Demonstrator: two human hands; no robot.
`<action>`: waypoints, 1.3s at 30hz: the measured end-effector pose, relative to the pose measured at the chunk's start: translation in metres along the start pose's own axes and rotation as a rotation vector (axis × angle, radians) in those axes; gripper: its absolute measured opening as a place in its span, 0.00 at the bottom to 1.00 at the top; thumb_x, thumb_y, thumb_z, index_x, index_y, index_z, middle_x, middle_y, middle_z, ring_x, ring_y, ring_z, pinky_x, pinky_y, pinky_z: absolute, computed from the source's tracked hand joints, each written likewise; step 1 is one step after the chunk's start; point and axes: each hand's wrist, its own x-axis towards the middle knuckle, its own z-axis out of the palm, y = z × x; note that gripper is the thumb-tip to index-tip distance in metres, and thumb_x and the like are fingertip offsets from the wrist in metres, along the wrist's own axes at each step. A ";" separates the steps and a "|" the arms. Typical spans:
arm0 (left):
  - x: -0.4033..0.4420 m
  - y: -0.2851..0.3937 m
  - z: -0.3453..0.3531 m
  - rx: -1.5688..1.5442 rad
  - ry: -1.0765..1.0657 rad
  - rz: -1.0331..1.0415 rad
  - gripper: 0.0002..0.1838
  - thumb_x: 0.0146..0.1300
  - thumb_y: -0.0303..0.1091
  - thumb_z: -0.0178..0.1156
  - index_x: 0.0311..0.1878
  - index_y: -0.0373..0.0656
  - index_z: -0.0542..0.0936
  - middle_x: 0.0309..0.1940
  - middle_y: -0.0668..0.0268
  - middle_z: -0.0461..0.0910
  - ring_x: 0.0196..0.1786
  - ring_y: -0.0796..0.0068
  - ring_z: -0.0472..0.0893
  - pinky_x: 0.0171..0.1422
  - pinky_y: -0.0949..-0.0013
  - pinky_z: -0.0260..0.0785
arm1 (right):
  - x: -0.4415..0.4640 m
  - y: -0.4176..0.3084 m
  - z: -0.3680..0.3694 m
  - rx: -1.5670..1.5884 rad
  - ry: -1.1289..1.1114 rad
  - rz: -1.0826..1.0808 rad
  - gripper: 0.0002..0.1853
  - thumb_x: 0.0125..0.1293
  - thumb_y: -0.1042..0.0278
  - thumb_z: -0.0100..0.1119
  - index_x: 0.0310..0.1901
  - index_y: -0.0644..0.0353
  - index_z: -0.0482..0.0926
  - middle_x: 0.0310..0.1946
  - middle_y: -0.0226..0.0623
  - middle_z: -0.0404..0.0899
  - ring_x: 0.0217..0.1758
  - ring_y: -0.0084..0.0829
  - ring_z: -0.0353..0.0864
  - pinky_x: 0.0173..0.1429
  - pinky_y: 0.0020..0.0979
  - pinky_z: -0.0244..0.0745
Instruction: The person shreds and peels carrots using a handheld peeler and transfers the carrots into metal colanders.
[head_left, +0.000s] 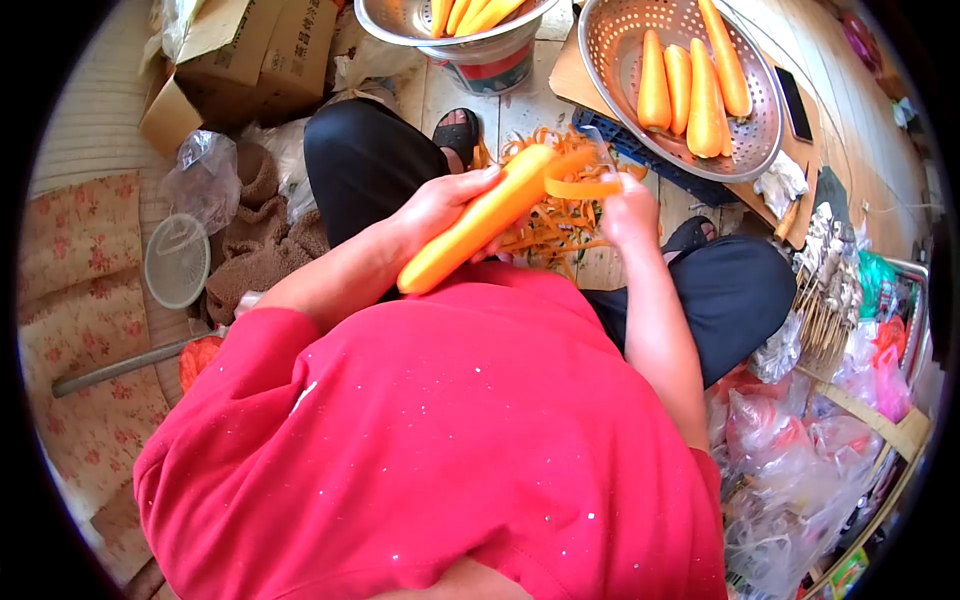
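Note:
A large orange carrot [470, 228] lies slanted across my lap, with my left hand [447, 203] closed around its middle from the left and below. At the carrot's far end, my right hand [632, 210] is closed on a peeler [598, 143], which is blurred and mostly hidden by the fingers. A wide strip of peel [583, 189] curls between the carrot and my right hand. Beneath, a heap of carrot peelings [560, 225] covers the floor between my feet.
Several carrots [700, 95] lie in a metal colander [765, 150] on a board at the right. Another colander [395, 25] with carrots sits on a bucket [490, 70]. A phone [794, 104] rests beside the right colander. Cardboard boxes [265, 60] stand left; plastic bags [790, 480] crowd the right.

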 end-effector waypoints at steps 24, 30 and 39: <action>0.027 0.003 0.017 0.075 0.065 -0.012 0.28 0.71 0.57 0.43 0.50 0.38 0.76 0.29 0.56 0.79 0.22 0.66 0.78 0.24 0.68 0.73 | -0.008 -0.013 0.001 -0.083 -0.012 -0.034 0.15 0.68 0.59 0.48 0.35 0.65 0.75 0.31 0.55 0.79 0.37 0.56 0.78 0.42 0.50 0.70; 0.028 0.017 0.013 0.026 0.042 0.058 0.28 0.72 0.53 0.41 0.55 0.35 0.73 0.39 0.49 0.81 0.29 0.60 0.82 0.27 0.65 0.76 | -0.010 -0.020 -0.002 -0.010 0.084 -0.094 0.14 0.68 0.59 0.50 0.35 0.63 0.77 0.29 0.54 0.79 0.35 0.54 0.79 0.39 0.46 0.71; 0.069 0.033 0.006 -0.161 0.310 0.127 0.27 0.72 0.56 0.42 0.51 0.39 0.73 0.34 0.59 0.81 0.23 0.69 0.79 0.25 0.69 0.75 | -0.066 -0.064 0.011 0.149 -0.092 -0.472 0.08 0.66 0.64 0.54 0.34 0.59 0.71 0.25 0.50 0.77 0.31 0.55 0.77 0.33 0.47 0.71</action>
